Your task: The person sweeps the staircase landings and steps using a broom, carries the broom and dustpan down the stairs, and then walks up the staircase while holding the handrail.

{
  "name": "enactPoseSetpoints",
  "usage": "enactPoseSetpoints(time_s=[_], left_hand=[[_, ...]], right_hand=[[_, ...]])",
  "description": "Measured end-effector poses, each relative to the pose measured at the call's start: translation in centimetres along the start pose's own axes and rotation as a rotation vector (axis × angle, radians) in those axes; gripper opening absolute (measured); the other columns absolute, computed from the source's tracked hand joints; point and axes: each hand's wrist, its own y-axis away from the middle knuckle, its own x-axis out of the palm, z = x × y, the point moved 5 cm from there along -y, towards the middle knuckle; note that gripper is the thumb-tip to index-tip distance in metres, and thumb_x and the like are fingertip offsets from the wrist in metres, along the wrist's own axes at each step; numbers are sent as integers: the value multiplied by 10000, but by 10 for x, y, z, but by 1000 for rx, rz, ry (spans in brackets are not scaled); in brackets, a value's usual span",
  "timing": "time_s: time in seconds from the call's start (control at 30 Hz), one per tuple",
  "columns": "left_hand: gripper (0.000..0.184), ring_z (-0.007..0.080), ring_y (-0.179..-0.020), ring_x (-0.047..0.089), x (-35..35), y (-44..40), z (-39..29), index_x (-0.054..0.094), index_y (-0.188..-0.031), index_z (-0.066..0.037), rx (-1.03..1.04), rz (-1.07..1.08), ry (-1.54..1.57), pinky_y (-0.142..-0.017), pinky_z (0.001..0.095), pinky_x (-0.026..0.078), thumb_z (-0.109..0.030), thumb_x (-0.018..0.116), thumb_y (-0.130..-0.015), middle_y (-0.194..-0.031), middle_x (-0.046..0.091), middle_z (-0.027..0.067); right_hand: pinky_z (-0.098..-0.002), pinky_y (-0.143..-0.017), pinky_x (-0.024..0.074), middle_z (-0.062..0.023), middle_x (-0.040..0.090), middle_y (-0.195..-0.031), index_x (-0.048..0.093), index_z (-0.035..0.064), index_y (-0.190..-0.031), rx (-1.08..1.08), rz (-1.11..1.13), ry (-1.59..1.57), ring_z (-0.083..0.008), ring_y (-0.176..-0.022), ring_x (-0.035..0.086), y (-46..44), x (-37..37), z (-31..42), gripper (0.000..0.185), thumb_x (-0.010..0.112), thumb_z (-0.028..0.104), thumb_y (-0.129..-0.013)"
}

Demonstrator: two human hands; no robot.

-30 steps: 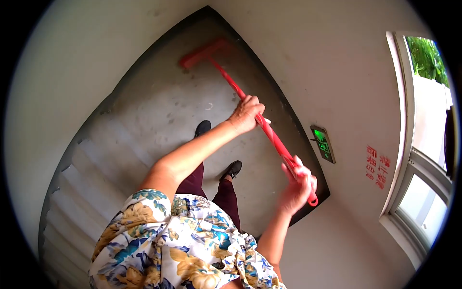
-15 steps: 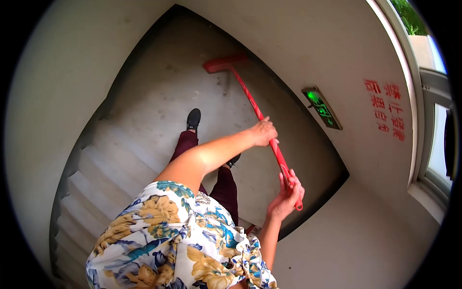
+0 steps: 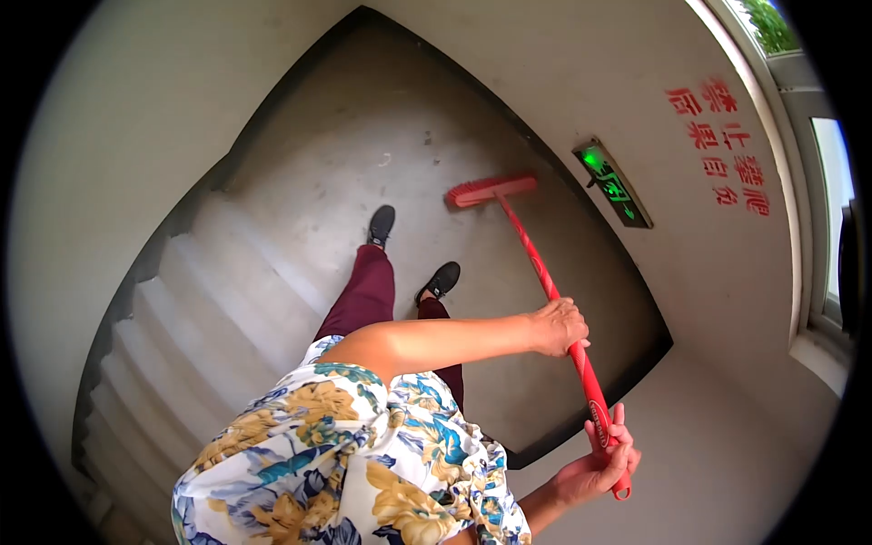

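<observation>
A red broom (image 3: 536,259) slants across the floor, its wide bristled head (image 3: 490,190) lying just beyond my feet, on the right. My left hand (image 3: 558,327) wraps round the handle partway down, with the arm stretched across my body. Near the handle's end, my right hand (image 3: 595,468) closes more loosely about the grip, a couple of fingers raised along it. The looped tip of the handle sticks out below that hand.
Concrete stairs (image 3: 195,313) go down on the left beside the landing floor (image 3: 336,136). A green exit sign (image 3: 612,183) and red lettering (image 3: 722,145) mark the right wall, next to a window (image 3: 827,200). My black shoes (image 3: 440,281) stand on the landing.
The broom head has come back towards me and to the right. Both hands moved right and nearer with the handle, and my right shoe shows more fully.
</observation>
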Motion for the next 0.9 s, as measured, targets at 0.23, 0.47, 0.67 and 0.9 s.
enactPoseSetpoints(time_s=[0.23, 0.47, 0.67, 0.9], left_hand=[[295, 276, -626, 551, -69, 72, 105, 547, -584, -100, -66, -494, -306, -643, 393, 409, -290, 592, -805, -597, 558, 68], [304, 286, -650, 538, -20, 75, 166, 564, -572, -99, -131, -445, -222, -685, 407, 403, -325, 614, -770, -605, 565, 74], [339, 311, -703, 583, 36, 1, 54, 589, -610, -103, -55, -64, 23, -726, 415, 434, -389, 594, -792, -625, 592, 93], [328, 279, -730, 589, -32, 22, 26, 573, -608, -88, -123, -316, -13, -758, 392, 416, -347, 576, -810, -661, 597, 96]], right_hand=[[-469, -708, 565, -154, 602, -883, 533, -1, -806, 106, 522, -299, -383, -1026, 555, -8, 91, -72, 160, 467, 118, -890], [-439, -794, 528, -129, 592, -952, 563, 15, -821, 189, 498, -191, -334, -1072, 540, 5, 101, -116, 174, 498, 157, -896], [-358, -727, 558, -137, 604, -885, 556, -14, -790, 47, 323, 143, -324, -990, 592, -23, 9, -42, 229, 463, 170, -891], [-334, -659, 586, -160, 604, -883, 464, -2, -769, -116, 537, 90, -407, -1047, 552, -28, 37, 6, 242, 414, 194, -903]])
